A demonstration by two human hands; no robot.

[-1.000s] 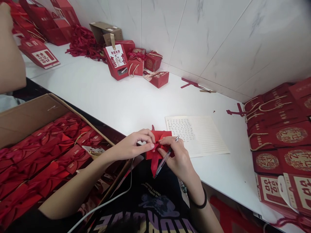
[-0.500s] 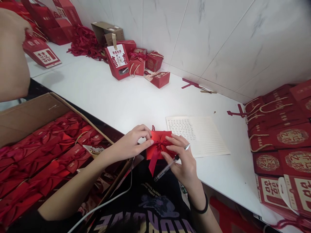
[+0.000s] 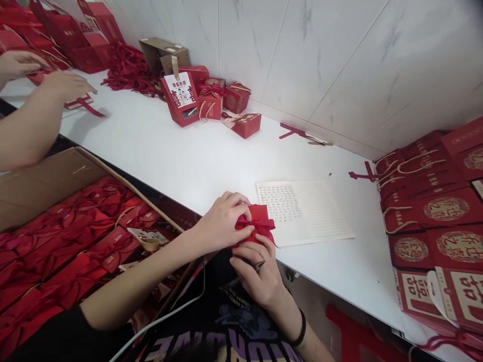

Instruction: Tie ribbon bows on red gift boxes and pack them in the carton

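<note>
A small red gift box (image 3: 258,211) sits at the table's front edge, with a dark red ribbon bow (image 3: 267,224) across its top. My left hand (image 3: 225,222) is closed at the bow, its thumb and fingers pinching the ribbon on the left side. Fingers of my right hand (image 3: 260,274) press on the front of the box beside the bow. A pen (image 3: 259,263) is tucked between the fingers of that hand; most of it is hidden. The hands cover the box's left and lower parts.
Lined paper with writing (image 3: 320,216) lies to the right. A carton (image 3: 94,156) of ribboned red boxes stands at left. Red gift bags (image 3: 445,208) are stacked at right; sample boxes (image 3: 181,100) stand by the wall. A co-worker's hands (image 3: 62,90) work at far left.
The ribbon tail that hung down in front now forms a bow loop at the right. My right hand has moved down and left. The co-worker's hands have shifted over another box.
</note>
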